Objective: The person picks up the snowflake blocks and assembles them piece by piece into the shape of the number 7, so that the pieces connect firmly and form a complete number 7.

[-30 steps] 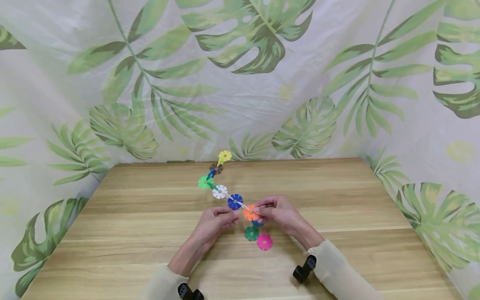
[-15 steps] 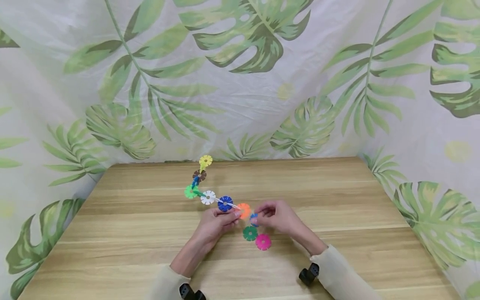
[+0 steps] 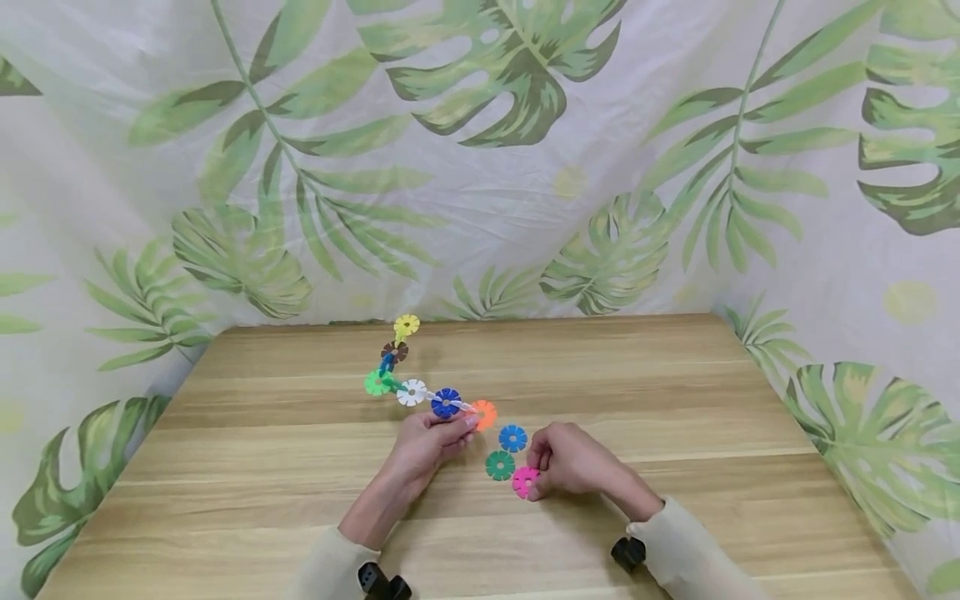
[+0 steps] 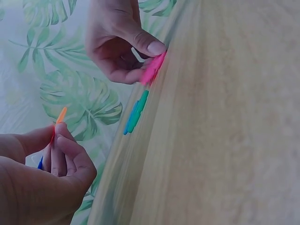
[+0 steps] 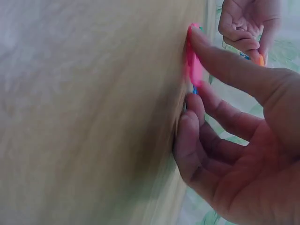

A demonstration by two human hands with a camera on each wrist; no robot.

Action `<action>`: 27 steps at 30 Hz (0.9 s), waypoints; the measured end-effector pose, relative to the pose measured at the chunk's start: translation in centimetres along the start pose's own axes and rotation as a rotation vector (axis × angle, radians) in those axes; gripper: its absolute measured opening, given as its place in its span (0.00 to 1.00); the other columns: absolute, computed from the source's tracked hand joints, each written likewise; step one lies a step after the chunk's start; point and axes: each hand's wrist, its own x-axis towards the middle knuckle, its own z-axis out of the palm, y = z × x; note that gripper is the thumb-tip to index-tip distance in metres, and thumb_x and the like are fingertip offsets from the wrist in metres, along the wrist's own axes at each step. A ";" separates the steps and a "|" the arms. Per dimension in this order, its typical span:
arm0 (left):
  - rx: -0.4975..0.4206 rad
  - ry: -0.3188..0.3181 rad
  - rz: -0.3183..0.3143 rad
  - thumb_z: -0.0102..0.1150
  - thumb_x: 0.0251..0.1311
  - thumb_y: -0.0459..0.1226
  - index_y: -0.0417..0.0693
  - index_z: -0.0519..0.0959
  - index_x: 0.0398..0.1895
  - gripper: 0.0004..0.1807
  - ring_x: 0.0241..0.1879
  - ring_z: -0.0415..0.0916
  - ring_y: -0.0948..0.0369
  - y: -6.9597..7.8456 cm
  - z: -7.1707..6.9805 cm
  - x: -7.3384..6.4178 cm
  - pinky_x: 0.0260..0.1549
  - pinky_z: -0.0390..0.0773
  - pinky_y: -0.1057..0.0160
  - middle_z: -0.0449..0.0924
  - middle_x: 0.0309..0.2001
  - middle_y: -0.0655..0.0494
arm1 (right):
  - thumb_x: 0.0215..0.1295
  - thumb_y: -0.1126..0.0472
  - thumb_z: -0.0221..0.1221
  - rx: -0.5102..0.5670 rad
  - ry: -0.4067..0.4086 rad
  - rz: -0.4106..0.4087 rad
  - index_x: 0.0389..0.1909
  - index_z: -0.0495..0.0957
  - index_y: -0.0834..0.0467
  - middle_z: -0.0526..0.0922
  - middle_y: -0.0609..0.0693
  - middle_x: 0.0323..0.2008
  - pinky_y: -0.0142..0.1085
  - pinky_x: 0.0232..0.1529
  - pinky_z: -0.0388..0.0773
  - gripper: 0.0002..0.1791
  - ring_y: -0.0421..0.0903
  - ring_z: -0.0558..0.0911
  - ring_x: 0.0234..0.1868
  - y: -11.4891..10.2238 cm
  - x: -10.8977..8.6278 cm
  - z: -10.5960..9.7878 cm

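My left hand pinches the orange notched plastic disc at the near end of a chain of linked discs. The chain runs up and left through a dark blue disc, a white one, a light green one, a brown one and a yellow one at its far end. Thumb and finger of my right hand pinch a pink notched disc by its edges, low at the table. In the right wrist view the thumb partly covers that pink disc.
Close to the pink disc, a blue disc and a dark green disc lie loose on the wooden table. Behind the table's far edge hangs a leaf-patterned cloth.
My right hand has left the orange disc, passed over the blue one, and moved down to the pink disc. The chain has shifted left, and my left hand now grips its orange disc.
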 end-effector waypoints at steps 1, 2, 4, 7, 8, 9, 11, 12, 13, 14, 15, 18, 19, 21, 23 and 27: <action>-0.001 0.004 -0.002 0.68 0.68 0.33 0.35 0.84 0.52 0.13 0.42 0.87 0.61 0.0 0.0 0.0 0.46 0.88 0.65 0.90 0.41 0.53 | 0.48 0.63 0.82 -0.001 0.011 -0.004 0.30 0.81 0.55 0.80 0.45 0.25 0.32 0.29 0.73 0.16 0.42 0.77 0.29 0.0 0.0 0.0; -0.003 0.007 -0.002 0.68 0.68 0.33 0.35 0.84 0.52 0.13 0.42 0.87 0.60 -0.1 -0.1 0.0 0.46 0.88 0.65 0.90 0.41 0.53 | 0.49 0.63 0.81 -0.001 0.024 -0.011 0.30 0.81 0.55 0.81 0.44 0.24 0.32 0.30 0.74 0.17 0.42 0.77 0.29 0.0 0.1 0.0; -0.010 0.016 0.000 0.68 0.67 0.33 0.35 0.84 0.51 0.13 0.41 0.87 0.60 -0.1 -0.2 0.0 0.45 0.88 0.64 0.90 0.40 0.53 | 0.51 0.66 0.80 0.017 0.052 -0.025 0.32 0.80 0.55 0.82 0.44 0.25 0.31 0.30 0.75 0.16 0.41 0.78 0.28 0.0 0.1 0.0; -0.018 0.023 0.007 0.68 0.68 0.33 0.35 0.85 0.51 0.12 0.40 0.86 0.61 -0.2 -0.3 0.0 0.45 0.88 0.65 0.90 0.40 0.54 | 0.55 0.70 0.76 0.086 0.095 -0.030 0.37 0.82 0.56 0.84 0.46 0.25 0.31 0.30 0.77 0.13 0.40 0.81 0.27 -0.2 0.1 0.1; -0.017 0.024 0.013 0.68 0.68 0.33 0.35 0.85 0.50 0.12 0.40 0.86 0.61 -0.2 -0.3 0.0 0.45 0.88 0.65 0.89 0.39 0.54 | 0.56 0.71 0.74 0.112 0.113 -0.031 0.39 0.83 0.57 0.85 0.46 0.26 0.31 0.30 0.77 0.13 0.40 0.81 0.27 -0.3 0.2 0.1; -0.017 0.024 0.019 0.68 0.68 0.33 0.34 0.85 0.50 0.12 0.40 0.86 0.61 -0.2 -0.3 0.0 0.45 0.88 0.65 0.89 0.39 0.54 | 0.57 0.72 0.74 0.142 0.135 -0.029 0.40 0.84 0.57 0.85 0.47 0.26 0.31 0.30 0.78 0.13 0.40 0.82 0.27 -0.3 0.2 0.1; -0.020 0.026 0.020 0.67 0.69 0.33 0.34 0.84 0.50 0.12 0.41 0.86 0.61 -0.1 -0.3 0.1 0.46 0.88 0.65 0.89 0.40 0.54 | 0.58 0.71 0.73 0.184 0.194 -0.024 0.40 0.87 0.58 0.86 0.48 0.27 0.30 0.30 0.80 0.11 0.39 0.83 0.27 -0.5 0.4 0.2; -0.023 0.027 0.019 0.67 0.69 0.33 0.35 0.84 0.51 0.12 0.42 0.86 0.61 -0.1 -0.3 0.1 0.47 0.88 0.65 0.89 0.40 0.54 | 0.58 0.70 0.73 0.199 0.226 -0.019 0.40 0.88 0.58 0.86 0.47 0.27 0.29 0.29 0.80 0.10 0.39 0.82 0.27 -0.6 0.4 0.1; -0.025 0.029 0.017 0.67 0.69 0.33 0.35 0.84 0.51 0.12 0.42 0.86 0.61 0.0 -0.3 0.1 0.47 0.88 0.65 0.89 0.41 0.53 | 0.58 0.69 0.74 0.210 0.257 -0.015 0.38 0.89 0.58 0.87 0.47 0.27 0.29 0.29 0.80 0.08 0.38 0.82 0.28 -0.7 0.5 0.1; -0.026 0.031 0.014 0.67 0.69 0.33 0.36 0.84 0.52 0.12 0.42 0.86 0.61 0.1 -0.3 0.1 0.48 0.88 0.65 0.90 0.41 0.53 | 0.58 0.68 0.74 0.225 0.284 -0.010 0.37 0.90 0.57 0.88 0.46 0.27 0.28 0.29 0.80 0.07 0.38 0.82 0.28 -0.7 0.6 0.1; -0.028 0.034 0.008 0.67 0.69 0.33 0.36 0.84 0.52 0.12 0.43 0.86 0.61 0.1 -0.3 0.1 0.48 0.88 0.65 0.90 0.42 0.53 | 0.58 0.67 0.74 0.244 0.308 -0.008 0.35 0.90 0.57 0.89 0.46 0.27 0.28 0.29 0.81 0.05 0.38 0.83 0.28 -0.8 0.6 0.1; -0.026 0.036 0.003 0.67 0.69 0.34 0.37 0.84 0.53 0.13 0.42 0.86 0.61 0.2 -0.2 0.1 0.47 0.88 0.65 0.90 0.42 0.53 | 0.59 0.66 0.74 0.294 0.360 -0.013 0.33 0.91 0.55 0.90 0.47 0.27 0.29 0.28 0.81 0.04 0.43 0.86 0.28 -1.1 0.8 0.0; -0.026 0.036 0.002 0.67 0.68 0.34 0.36 0.84 0.52 0.13 0.42 0.87 0.61 0.2 -0.2 0.1 0.46 0.88 0.65 0.90 0.41 0.53 | 0.59 0.66 0.74 0.311 0.371 -0.022 0.33 0.91 0.55 0.91 0.48 0.27 0.29 0.28 0.82 0.04 0.46 0.87 0.29 -1.2 0.9 0.0; -0.025 0.032 0.002 0.67 0.68 0.33 0.36 0.84 0.52 0.13 0.41 0.87 0.61 0.3 -0.2 0.1 0.45 0.88 0.65 0.90 0.40 0.53 | 0.58 0.65 0.75 0.335 0.385 -0.046 0.33 0.92 0.56 0.91 0.49 0.28 0.29 0.27 0.82 0.03 0.53 0.89 0.30 -1.4 0.9 0.0; -0.025 0.026 0.010 0.67 0.68 0.33 0.35 0.84 0.52 0.13 0.41 0.87 0.61 0.3 -0.1 0.1 0.45 0.88 0.66 0.90 0.39 0.53 | 0.58 0.66 0.75 0.339 0.396 -0.069 0.33 0.91 0.56 0.91 0.50 0.28 0.29 0.27 0.81 0.03 0.58 0.89 0.31 -1.6 1.0 0.0; -0.028 0.030 0.016 0.67 0.68 0.33 0.35 0.84 0.52 0.13 0.41 0.87 0.61 0.3 -0.1 0.0 0.44 0.87 0.67 0.90 0.38 0.54 | 0.58 0.66 0.75 0.321 0.405 -0.100 0.31 0.91 0.56 0.91 0.50 0.27 0.29 0.26 0.81 0.03 0.57 0.88 0.29 -2.0 1.1 0.1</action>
